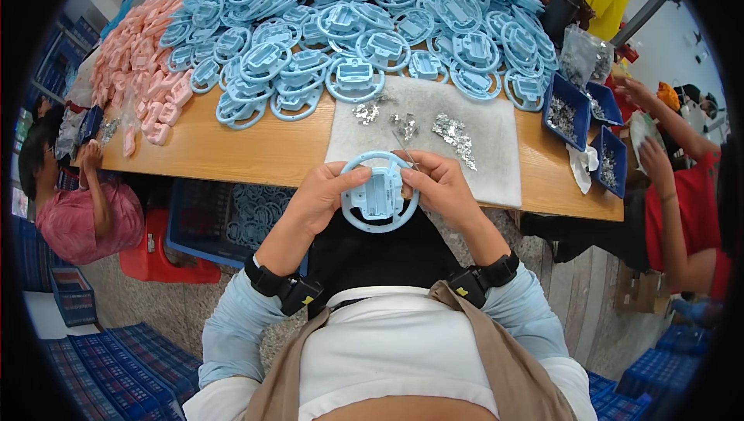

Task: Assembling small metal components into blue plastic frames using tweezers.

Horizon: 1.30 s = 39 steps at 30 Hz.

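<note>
- Pale blue plastic steering-wheel-shaped ring (379, 201) held flat between both hands, just short of the wooden tabletop (256, 150).
- Left hand (322, 196) closed on rim's left side.
- Right hand (442, 185) gripping right rim, pinching thin metal pin (406, 150) angled up-left, nearer the centre housing.

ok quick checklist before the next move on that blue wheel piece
1. Light blue wheel part held in both hands: ok.
2. Left hand grips the rim: ok.
3. Right hand holds a thin metal tool: ok.
4. Small metal piece seated in the part: cannot tell.
5. Loose metal pieces within reach on the grey mat: ok.
6. Blue bins of small parts stand upright: ok.
</note>
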Each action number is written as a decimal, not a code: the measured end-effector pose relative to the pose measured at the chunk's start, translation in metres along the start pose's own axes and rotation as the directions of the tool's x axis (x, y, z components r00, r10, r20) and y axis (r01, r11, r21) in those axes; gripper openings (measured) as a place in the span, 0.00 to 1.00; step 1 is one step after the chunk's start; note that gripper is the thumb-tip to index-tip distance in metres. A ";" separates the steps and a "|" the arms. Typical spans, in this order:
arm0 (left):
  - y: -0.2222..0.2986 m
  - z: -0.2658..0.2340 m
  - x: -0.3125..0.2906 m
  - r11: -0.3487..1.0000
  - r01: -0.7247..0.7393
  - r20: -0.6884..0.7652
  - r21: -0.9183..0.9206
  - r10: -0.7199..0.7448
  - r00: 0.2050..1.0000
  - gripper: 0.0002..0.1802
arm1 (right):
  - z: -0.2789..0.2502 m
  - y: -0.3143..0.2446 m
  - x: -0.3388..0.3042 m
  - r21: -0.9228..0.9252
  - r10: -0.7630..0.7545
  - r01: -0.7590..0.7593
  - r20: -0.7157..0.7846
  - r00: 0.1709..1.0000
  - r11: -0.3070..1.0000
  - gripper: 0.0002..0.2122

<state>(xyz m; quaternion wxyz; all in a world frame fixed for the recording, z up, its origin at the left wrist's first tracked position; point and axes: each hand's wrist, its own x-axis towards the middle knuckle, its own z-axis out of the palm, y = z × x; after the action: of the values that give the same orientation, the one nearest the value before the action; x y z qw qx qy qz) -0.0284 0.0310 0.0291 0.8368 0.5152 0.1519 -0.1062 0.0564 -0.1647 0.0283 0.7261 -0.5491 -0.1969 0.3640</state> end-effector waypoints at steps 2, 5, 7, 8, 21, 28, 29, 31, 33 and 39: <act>-0.004 0.001 0.004 0.997 -0.068 -0.037 -0.024 0.067 0.997 0.19 | 0.000 0.000 0.005 0.020 0.064 -0.063 -0.035 0.997 0.998 0.14; -0.010 0.002 0.016 0.992 -0.123 -0.105 -0.042 0.118 0.987 0.18 | -0.030 0.000 0.035 -0.503 -0.247 0.179 -0.072 0.966 0.845 0.10; -0.011 0.000 0.022 0.988 -0.141 -0.141 -0.063 0.131 0.981 0.16 | -0.051 -0.008 0.061 -0.789 -0.438 0.290 0.030 0.899 0.541 0.07; -0.011 -0.002 0.024 0.989 -0.139 -0.146 -0.047 0.131 0.981 0.16 | -0.057 -0.014 0.073 -0.847 -0.470 0.307 0.077 0.879 0.435 0.06; -0.010 -0.015 0.023 0.995 -0.066 -0.181 -0.071 0.052 0.982 0.18 | -0.082 -0.024 0.097 -0.904 -0.346 0.307 0.198 0.917 0.297 0.06; -0.016 -0.012 0.037 0.990 -0.143 -0.155 -0.022 0.137 0.978 0.21 | -0.100 -0.013 0.102 -0.918 -0.354 0.348 0.268 0.896 0.187 0.05; -0.014 -0.008 0.035 0.988 -0.153 -0.168 -0.007 0.150 0.974 0.21 | -0.099 -0.007 0.105 -0.911 -0.364 0.329 0.227 0.903 0.248 0.06; -0.013 -0.006 0.029 0.984 -0.175 -0.173 0.026 0.177 0.969 0.20 | -0.099 0.000 0.111 -0.923 -0.374 0.353 0.276 0.885 0.154 0.04; -0.012 -0.005 0.027 0.981 -0.174 -0.175 0.086 0.187 0.967 0.17 | -0.088 -0.004 0.110 -0.918 -0.406 0.366 0.278 0.871 0.155 0.04; -0.011 0.015 0.036 0.878 -0.314 -0.154 0.361 0.388 0.908 0.14 | -0.023 -0.017 0.076 -0.724 -0.694 0.534 0.106 0.712 0.437 0.04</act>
<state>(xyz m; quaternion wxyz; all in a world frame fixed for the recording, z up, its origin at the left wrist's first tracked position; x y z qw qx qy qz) 0.0031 0.0120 0.0129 0.7223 0.6746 0.1281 0.0827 0.1276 -0.1256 0.0283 0.5524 -0.7077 -0.4308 -0.0916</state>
